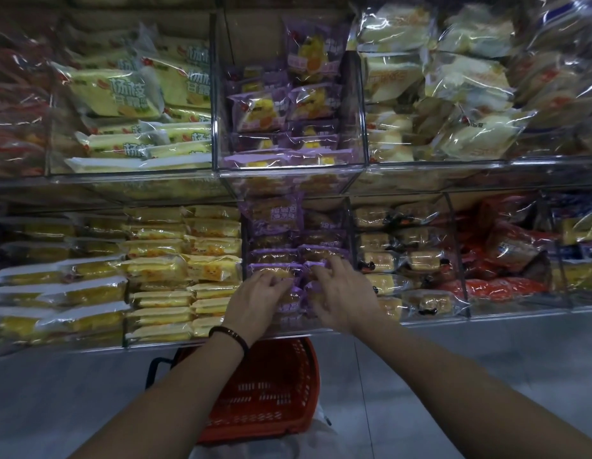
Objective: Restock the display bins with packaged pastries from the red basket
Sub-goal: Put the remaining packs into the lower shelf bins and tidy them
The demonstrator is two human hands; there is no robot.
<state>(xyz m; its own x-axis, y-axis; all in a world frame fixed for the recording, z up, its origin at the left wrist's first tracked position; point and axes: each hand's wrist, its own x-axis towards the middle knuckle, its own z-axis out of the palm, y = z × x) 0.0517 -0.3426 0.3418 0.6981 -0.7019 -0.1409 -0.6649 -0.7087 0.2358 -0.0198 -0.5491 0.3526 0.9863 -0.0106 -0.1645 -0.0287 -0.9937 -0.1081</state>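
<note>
Both my hands are in the lower middle bin (349,226), my left hand (260,293) and right hand (342,293) each with fingers curled over the purple pastry packs (276,261) stacked there. The red basket (271,389) sits on the floor below my arms.

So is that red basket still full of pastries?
No, the red basket on the floor shows only its bare slotted bottom where visible between the arms.

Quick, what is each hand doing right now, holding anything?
Left hand: fingers curled on purple-wrapped pastries in the lower middle bin.
Right hand: fingers spread, pressing the same packs; a firm grip cannot be told.
</note>
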